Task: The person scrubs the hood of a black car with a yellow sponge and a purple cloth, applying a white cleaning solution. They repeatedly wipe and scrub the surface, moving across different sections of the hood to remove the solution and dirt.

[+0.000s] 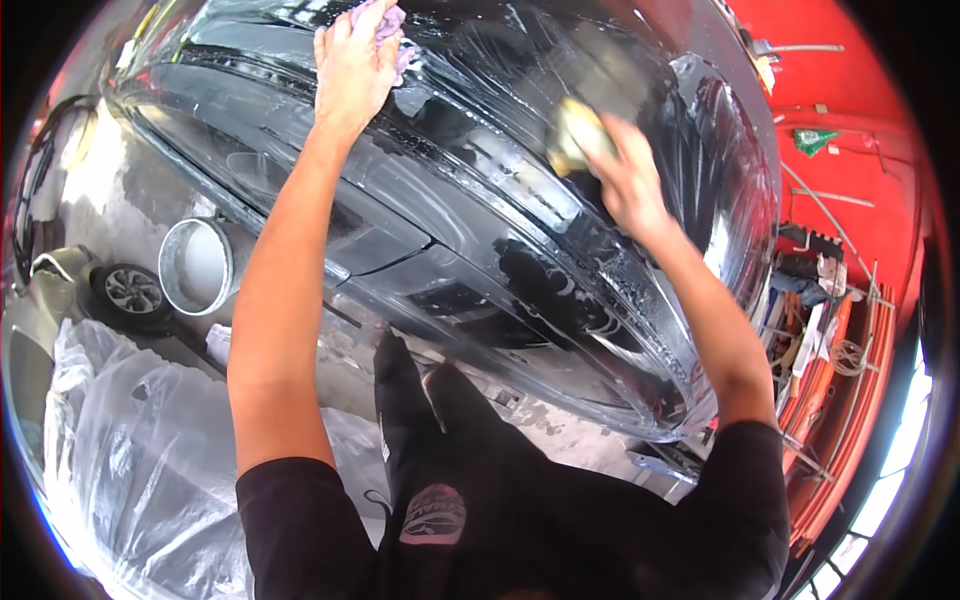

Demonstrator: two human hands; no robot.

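A dark, glossy car (390, 250) stretches across the view in front of me, its upper surface wet and streaked with whitish film. At the far left, my left hand (352, 75) is closed on a crumpled purple cloth (391, 24), which lies against the car's wet upper surface. My right hand (632, 185), smeared by motion, grips a pale yellow sponge-like block (574, 135) over the streaked surface to the right. Whether the block touches the surface I cannot tell. Its exact kind is blurred.
A round bucket (168, 262) stands left of the car, near another vehicle's wheel (132, 288). Clear plastic sheeting (150, 450) drapes the lower left. Along the red wall (850, 150) at right are long orange pipes (850, 400) and assorted clutter.
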